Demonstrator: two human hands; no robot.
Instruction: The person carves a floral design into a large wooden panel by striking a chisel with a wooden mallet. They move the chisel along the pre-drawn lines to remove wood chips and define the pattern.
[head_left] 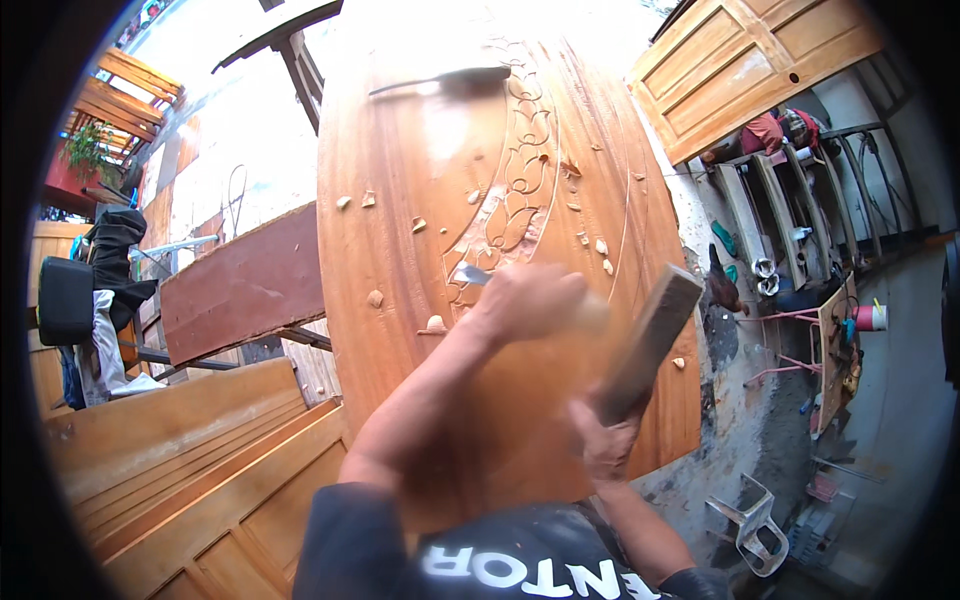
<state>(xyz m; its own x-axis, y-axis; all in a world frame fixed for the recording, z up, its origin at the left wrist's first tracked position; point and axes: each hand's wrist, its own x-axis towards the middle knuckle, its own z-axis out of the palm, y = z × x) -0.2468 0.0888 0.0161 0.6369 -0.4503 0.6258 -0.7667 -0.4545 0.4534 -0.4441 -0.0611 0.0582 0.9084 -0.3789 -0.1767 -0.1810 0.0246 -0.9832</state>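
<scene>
A broad wooden panel (385, 240) lies in front of me, with a leafy, vine-like pattern (530, 155) cut along its middle. My left hand (530, 300) is closed round a chisel, its metal blade (472, 274) pointing left at the lower end of the carving. The chisel's handle is mostly hidden or blurred. My right hand (605, 440) grips a rough wooden block (655, 340) near its lower end, tilted up and to the right. The block is apart from the chisel's blade. Pale wood chips (375, 298) are scattered around the carving.
A dark, slender object (440, 80) lies across the panel's far part. Reddish-brown board (245, 285) and panelled doors (230, 500) stand at left. On the right are another door (750, 70), a white plastic chair-like piece (750, 525) and a person (775, 132) partly in view.
</scene>
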